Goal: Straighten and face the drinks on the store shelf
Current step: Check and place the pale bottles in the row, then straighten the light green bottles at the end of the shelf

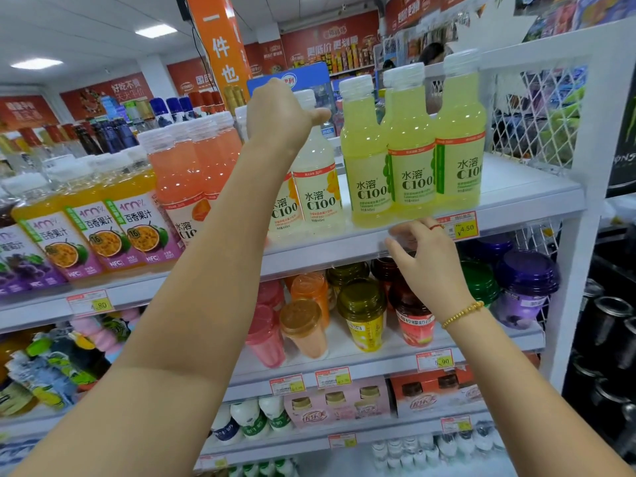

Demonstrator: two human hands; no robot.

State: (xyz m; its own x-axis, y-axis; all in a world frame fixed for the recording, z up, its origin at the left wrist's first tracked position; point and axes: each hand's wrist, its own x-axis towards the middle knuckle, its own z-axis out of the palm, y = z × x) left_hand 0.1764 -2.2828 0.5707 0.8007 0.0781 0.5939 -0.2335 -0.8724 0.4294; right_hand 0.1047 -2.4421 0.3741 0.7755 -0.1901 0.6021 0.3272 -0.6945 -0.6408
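Note:
On the top shelf (320, 251) stand two pale lemon C100 bottles (320, 201), labels facing forward. My left hand (278, 113) reaches up and grips the top of the left one, hiding its cap, with the thumb lying across the neck of the right one. To their right stand three lime-green C100 bottles (413, 177), close together in a staggered row with labels facing out. My right hand (425, 259) is lower, its loosely bent fingers touching the shelf's front rail just under the lime-green bottles. It holds nothing.
Pink-orange C100 bottles (179, 180) and passion-fruit juice bottles (137, 225) fill the shelf to the left. A price tag (463, 228) hangs on the rail. Lidded drink cups (364, 315) fill the shelf below. A white wire mesh panel (537, 115) closes the right end.

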